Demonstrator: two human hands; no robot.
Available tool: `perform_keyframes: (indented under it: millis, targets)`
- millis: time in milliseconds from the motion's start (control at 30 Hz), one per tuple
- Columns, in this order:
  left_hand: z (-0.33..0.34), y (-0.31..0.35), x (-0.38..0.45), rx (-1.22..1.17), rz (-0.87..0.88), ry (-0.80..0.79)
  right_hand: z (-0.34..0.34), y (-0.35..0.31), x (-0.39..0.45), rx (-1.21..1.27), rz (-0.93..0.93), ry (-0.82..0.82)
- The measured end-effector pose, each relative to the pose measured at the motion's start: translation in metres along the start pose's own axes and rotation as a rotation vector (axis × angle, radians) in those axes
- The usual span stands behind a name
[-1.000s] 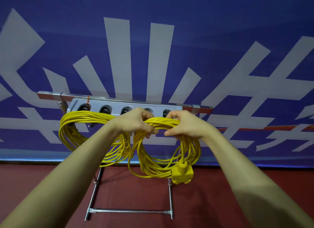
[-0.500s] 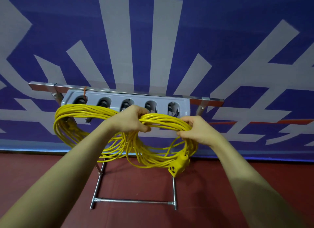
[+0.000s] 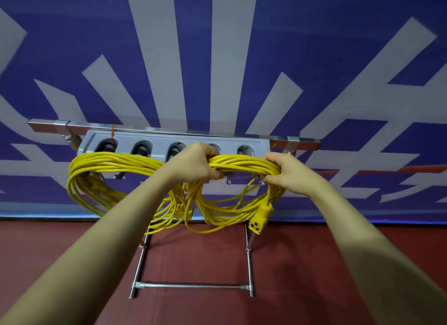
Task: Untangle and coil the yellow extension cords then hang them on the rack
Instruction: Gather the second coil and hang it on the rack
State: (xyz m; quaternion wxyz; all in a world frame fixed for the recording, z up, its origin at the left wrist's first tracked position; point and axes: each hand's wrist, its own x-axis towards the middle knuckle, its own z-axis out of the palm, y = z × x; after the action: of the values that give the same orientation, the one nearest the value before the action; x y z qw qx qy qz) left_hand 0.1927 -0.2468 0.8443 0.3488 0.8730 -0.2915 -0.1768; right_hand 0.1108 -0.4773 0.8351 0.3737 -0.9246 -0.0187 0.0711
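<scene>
Head view: two coils of yellow cord at the grey rack (image 3: 174,140). One hung coil (image 3: 96,179) drapes its left pegs. Left hand (image 3: 193,163) and right hand (image 3: 289,173) both clench the second coil (image 3: 242,163), its socket end (image 3: 260,219) dangling, before the five-slot rack.

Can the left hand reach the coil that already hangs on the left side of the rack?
Probably yes. The hanging coil lies just beside the left hand with nothing between, but that hand grips the second coil.
</scene>
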Motion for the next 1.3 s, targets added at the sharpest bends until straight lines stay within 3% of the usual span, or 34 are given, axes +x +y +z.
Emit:
perform_keyframes:
  millis: [267,400,667,1033,1300]
  targets:
    - [-0.004,-0.011,-0.007,-0.032,-0.007,0.031,0.022,-0.001,0.000,-0.215,-0.040,0.185]
    - [-0.008,-0.006,-0.007,-0.071,-0.013,0.034,0.018,-0.003,0.005,-0.297,-0.142,0.178]
    - [-0.007,-0.016,-0.020,-0.058,-0.051,0.015,0.027,-0.004,0.008,-0.227,-0.058,0.130]
    - [-0.021,-0.041,-0.018,-0.047,0.106,0.027,0.030,-0.007,0.020,-0.324,-0.213,0.183]
    - [0.003,-0.076,-0.021,0.144,0.295,0.274,0.039,0.001,0.022,-0.307,-0.250,0.262]
